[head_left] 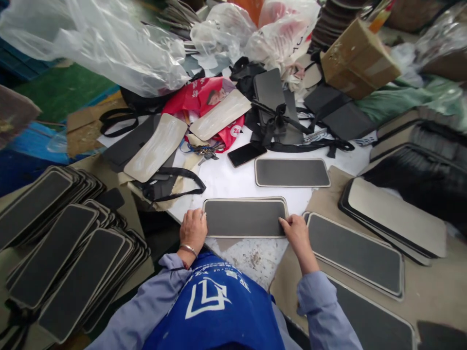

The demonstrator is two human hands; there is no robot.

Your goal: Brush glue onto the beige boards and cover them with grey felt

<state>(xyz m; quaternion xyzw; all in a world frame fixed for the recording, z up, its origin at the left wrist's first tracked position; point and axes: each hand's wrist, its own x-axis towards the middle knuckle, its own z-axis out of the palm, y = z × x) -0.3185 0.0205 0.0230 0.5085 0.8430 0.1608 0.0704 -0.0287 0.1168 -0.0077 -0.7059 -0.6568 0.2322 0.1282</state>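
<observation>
A dark grey rectangular panel [245,218] with rounded corners and a pale border lies flat before me. A second pale edge peeks out along its top and right side. My left hand [193,229] is closed on its left end, thumb on the border. At the opposite end, my right hand [296,234] pinches the right edge between thumb and fingers. Just beyond lies a similar grey panel [292,172] on the white tabletop [215,175]. To the right of my right hand sits a small stack of such panels [355,253].
Several piles of grey panels [85,272] stand at the left. Pale boards [396,214] are stacked at the right. Farther back are a phone [247,154], keys [207,154], a red bag [197,97], black straps [191,182], a cardboard box [359,58] and clear plastic [105,43].
</observation>
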